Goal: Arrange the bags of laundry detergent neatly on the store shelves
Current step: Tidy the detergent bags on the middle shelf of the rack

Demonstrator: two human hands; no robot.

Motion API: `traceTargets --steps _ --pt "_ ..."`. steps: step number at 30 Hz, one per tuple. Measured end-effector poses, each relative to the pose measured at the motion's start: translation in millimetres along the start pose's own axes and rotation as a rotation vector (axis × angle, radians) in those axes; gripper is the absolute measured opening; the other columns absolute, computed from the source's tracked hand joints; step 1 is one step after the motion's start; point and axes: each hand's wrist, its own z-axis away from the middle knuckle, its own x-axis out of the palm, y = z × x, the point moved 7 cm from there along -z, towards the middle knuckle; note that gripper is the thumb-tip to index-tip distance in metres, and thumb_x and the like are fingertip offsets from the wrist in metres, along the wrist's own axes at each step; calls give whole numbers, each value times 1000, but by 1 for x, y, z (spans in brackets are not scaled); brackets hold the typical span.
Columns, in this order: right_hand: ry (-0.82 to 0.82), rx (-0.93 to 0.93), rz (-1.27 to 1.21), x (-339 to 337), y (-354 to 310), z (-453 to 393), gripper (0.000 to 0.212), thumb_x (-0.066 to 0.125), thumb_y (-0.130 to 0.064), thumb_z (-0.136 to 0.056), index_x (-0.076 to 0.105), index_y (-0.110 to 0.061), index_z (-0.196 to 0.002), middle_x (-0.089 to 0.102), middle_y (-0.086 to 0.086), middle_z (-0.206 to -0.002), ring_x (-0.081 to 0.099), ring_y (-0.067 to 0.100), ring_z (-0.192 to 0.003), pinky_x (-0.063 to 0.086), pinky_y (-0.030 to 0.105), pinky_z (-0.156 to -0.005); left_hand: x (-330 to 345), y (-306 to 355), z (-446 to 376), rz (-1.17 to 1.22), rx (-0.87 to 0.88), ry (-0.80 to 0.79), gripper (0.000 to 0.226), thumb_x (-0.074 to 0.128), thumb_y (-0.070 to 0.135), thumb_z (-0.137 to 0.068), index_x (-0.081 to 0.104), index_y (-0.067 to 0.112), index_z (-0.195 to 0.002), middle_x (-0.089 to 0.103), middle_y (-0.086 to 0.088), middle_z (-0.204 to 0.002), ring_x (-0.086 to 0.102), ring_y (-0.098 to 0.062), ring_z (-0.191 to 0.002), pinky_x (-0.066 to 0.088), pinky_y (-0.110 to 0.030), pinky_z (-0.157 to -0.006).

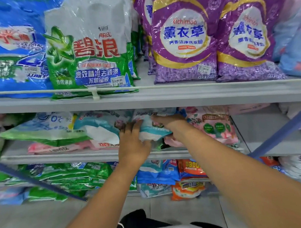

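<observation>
Teal detergent bag point(152, 130), gripped by left hand point(133, 143) and right hand point(168, 121), awaits placing; neighbouring middle-shelf bags lie jumbled.

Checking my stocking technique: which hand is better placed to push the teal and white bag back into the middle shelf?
Probably the right hand: it lies over the teal and white bag's top, deeper in the shelf; the left hand holds its front.

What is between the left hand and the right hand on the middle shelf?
In the head view, a teal and white bag sits between the left hand and the right hand; both hands grip it, above the middle shelf.
</observation>
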Motion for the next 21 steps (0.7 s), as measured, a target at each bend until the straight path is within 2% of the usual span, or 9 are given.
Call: traceTargets --steps 4,6,8,10,13,15,17,19,21 --pt "-50 90 -80 3 5 1 45 91 -30 -64 75 -10 -102 78 10 -86 76 26 -78 63 40 -71 -12 -13 1 333 -115 -15 48 50 26 -83 61 26 -130 59 -8 -123 53 -28 -112 46 -32 -93" --pt "-46 47 -91 -1 3 2 45 90 -23 -68 73 -8 -107 78 13 -91 74 27 -75 61 37 -64 -23 -17 1 485 -213 42 27 49 15 -94 70 22 -110 64 -5 -103 59 -18 -93 44 -16 -73" --pt "-14 2 -53 -10 4 9 40 86 -17 -75 69 -4 -110 75 11 -90 72 24 -68 57 30 -53 -26 -17 -3 503 -250 49 15 54 11 -95 66 19 -92 60 0 -83 54 -7 -71 38 -17 -59" --pt "21 -72 16 -21 7 22 40 84 -18 -78 65 -6 -111 71 4 -94 70 20 -76 52 26 -51 -21 -10 -11 472 -215 -32 6 64 20 -92 62 15 -94 56 -1 -83 52 -10 -70 39 -23 -66" --pt "24 -185 80 -32 12 43 43 85 -25 -78 61 -17 -113 60 -10 -99 58 11 -88 44 20 -71 -10 -10 -8 592 -405 -196 45 68 40 -91 51 25 -130 59 8 -110 57 -16 -100 44 -28 -88" --pt "-14 -184 68 -38 18 57 32 85 -24 -77 64 -20 -101 68 -11 -100 63 10 -92 44 24 -83 -7 -18 2 732 -590 -266 55 74 51 -84 50 28 -128 65 10 -114 61 -19 -104 47 -32 -94" --pt "-66 -163 35 -43 27 67 26 84 -20 -77 69 -22 -98 77 -4 -101 69 15 -100 49 27 -83 -1 -21 16 963 -731 -434 79 83 61 -66 57 20 -129 72 3 -118 69 -26 -106 52 -44 -98" --pt "-103 -140 9 -47 34 79 24 81 -17 -80 69 -22 -101 77 -4 -100 69 14 -100 48 24 -81 1 -13 34 1215 -816 -604 71 84 50 -67 64 16 -126 75 -9 -115 72 -33 -105 56 -50 -92" --pt "-152 -124 -25 -49 40 89 30 79 -15 -81 69 -18 -109 77 0 -104 70 16 -99 53 29 -86 0 -4 46 1278 -797 -666 53 78 37 -78 65 16 -124 75 -13 -112 73 -34 -100 60 -50 -81"
